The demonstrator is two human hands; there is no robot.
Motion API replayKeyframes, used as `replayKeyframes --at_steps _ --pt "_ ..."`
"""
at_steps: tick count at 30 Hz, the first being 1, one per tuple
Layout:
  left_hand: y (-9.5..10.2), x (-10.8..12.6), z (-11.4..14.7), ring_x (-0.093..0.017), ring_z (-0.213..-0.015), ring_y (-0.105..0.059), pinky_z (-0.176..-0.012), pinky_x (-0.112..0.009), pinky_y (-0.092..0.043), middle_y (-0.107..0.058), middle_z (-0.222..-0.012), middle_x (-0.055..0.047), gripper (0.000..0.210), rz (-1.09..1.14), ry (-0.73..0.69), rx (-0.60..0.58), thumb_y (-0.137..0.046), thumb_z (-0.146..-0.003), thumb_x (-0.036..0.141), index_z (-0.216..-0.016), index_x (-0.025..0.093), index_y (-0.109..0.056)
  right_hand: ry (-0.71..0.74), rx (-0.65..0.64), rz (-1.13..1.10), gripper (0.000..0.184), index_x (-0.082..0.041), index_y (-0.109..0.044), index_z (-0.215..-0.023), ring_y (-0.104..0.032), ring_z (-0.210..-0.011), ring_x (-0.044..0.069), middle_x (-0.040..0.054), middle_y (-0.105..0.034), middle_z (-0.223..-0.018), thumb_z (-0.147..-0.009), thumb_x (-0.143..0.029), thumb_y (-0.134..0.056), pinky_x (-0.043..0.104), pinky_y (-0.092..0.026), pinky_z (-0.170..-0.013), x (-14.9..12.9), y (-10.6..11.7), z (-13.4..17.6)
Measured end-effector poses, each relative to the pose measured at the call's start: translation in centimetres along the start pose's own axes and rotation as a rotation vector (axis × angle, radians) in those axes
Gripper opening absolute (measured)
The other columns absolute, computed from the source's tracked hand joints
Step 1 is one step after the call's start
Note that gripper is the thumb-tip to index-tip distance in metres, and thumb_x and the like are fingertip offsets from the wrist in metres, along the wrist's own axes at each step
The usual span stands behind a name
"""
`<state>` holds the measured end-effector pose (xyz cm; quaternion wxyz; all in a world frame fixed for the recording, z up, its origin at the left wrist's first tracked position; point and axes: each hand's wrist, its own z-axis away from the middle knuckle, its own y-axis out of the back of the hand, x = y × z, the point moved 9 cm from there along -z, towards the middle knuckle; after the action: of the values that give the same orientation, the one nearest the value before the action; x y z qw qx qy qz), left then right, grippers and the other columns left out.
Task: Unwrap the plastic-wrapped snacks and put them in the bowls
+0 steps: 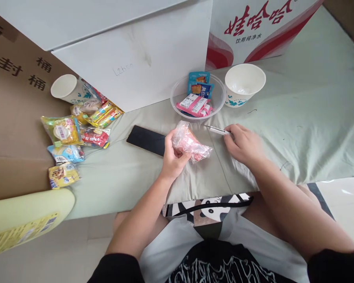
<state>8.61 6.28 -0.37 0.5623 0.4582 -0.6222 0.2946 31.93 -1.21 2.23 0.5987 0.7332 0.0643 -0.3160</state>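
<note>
On the pale green cloth, near centre: one crinkled clear-wrapped packet, pink contents, pinched between thumb and fingers of the left hand. To the right: one slender pen-like tool, gripped in curled fingers of the right hand, tip toward the left. Left: one phone, screen dark, partly behind the left hand. Far: one clear bowl of blue and pink packets; just right, one paper cup, leaf-printed, upright. Far left: assorted snack packets.
</note>
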Motion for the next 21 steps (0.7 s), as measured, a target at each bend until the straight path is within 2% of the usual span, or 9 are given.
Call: replayKeyframes --at_steps 2,4,6,8,10,13,19,21 --pt "0.0 0.0 0.0 -0.022 -0.105 -0.068 -0.089 -0.036 -0.06 -0.06 -0.128 -0.009 0.078 -0.014 0.008 0.003 -0.074 -0.084 0.067 -0.144 0.031 -0.039 -0.059 -0.067 -0.197 0.011 -0.024 -0.061 -0.091 -0.062 -0.074 0.026 0.0069 -0.07 -0.082 -0.09 -0.029 -0.051 0.037 -0.045 -0.066 -0.7 -0.3 0.9" --pt "-0.1 0.0 0.1 -0.023 -0.107 -0.068 -0.088 -0.036 -0.06 -0.059 -0.13 -0.01 0.079 -0.03 0.008 0.01 -0.074 -0.084 0.067 -0.144 0.03 -0.038 -0.076 -0.188 -0.548 0.011 -0.024 -0.058 -0.087 -0.061 -0.065 0.021 0.0028 -0.066 -0.074 -0.09 -0.03 -0.05 0.035 -0.048 -0.063 -2.2 -1.4 2.1" --pt "-0.3 -0.2 0.3 -0.024 -0.107 -0.068 -0.086 -0.035 -0.06 -0.058 -0.134 -0.012 0.082 -0.04 0.019 0.004 -0.074 -0.082 0.068 -0.145 0.029 -0.038 -0.034 -0.361 -0.91 0.013 -0.024 -0.057 -0.088 -0.064 -0.064 0.019 0.003 -0.07 -0.081 -0.091 -0.031 -0.047 0.035 -0.053 -0.064 -4.8 -2.8 3.5" --pt "-0.5 -0.4 0.5 -0.024 -0.108 -0.069 -0.084 -0.034 -0.061 -0.056 -0.138 -0.013 0.083 -0.063 0.043 -0.004 -0.075 -0.082 0.068 -0.147 0.03 -0.039 0.023 -0.469 -1.11 0.015 -0.022 -0.059 -0.091 -0.072 -0.078 0.02 0.0057 -0.074 -0.093 -0.093 -0.034 -0.049 0.036 -0.058 -0.072 -6.8 -3.7 4.5" --pt "-0.5 -0.4 0.6 -0.026 -0.116 -0.067 -0.087 -0.035 -0.061 -0.054 -0.143 -0.013 0.08 -0.121 0.043 0.004 -0.076 -0.083 0.064 -0.147 0.03 -0.041 0.014 -0.449 -1.159 0.017 -0.022 -0.059 -0.095 -0.075 -0.09 0.022 0.0071 -0.075 -0.098 -0.096 -0.037 -0.051 0.038 -0.061 -0.079 -7.1 -4.3 4.6" --pt "-0.4 0.0 0.8 -0.029 -0.128 -0.061 -0.094 -0.037 -0.06 -0.052 -0.145 -0.013 0.076 -0.207 -0.018 0.03 -0.079 -0.083 0.057 -0.146 0.03 -0.046 -0.047 -0.353 -1.155 0.021 -0.023 -0.059 -0.103 -0.076 -0.088 0.022 0.0067 -0.076 -0.096 -0.099 -0.04 -0.049 0.04 -0.062 -0.082 -6.0 -4.6 4.0" --pt "-0.1 0.0 0.9 -0.027 -0.116 -0.067 -0.089 -0.039 -0.061 -0.056 -0.136 -0.011 0.077 -0.215 -0.051 0.073 -0.083 -0.081 0.051 -0.145 0.032 -0.045 0.053 -0.323 -1.04 0.027 -0.023 -0.057 -0.11 -0.075 -0.093 0.022 0.0068 -0.077 -0.099 -0.103 -0.048 -0.047 0.044 -0.06 -0.092 -6.1 -4.4 4.0" --pt "0.0 0.3 0.9 -0.027 -0.117 -0.066 -0.092 -0.039 -0.06 -0.057 -0.132 -0.01 0.071 -0.238 -0.073 0.073 -0.082 -0.082 0.049 -0.141 0.03 -0.047 0.065 -0.312 -1.002 0.028 -0.024 -0.054 -0.11 -0.075 -0.092 0.022 0.0057 -0.076 -0.096 -0.102 -0.05 -0.049 0.043 -0.06 -0.09 -6.1 -4.7 4.0"
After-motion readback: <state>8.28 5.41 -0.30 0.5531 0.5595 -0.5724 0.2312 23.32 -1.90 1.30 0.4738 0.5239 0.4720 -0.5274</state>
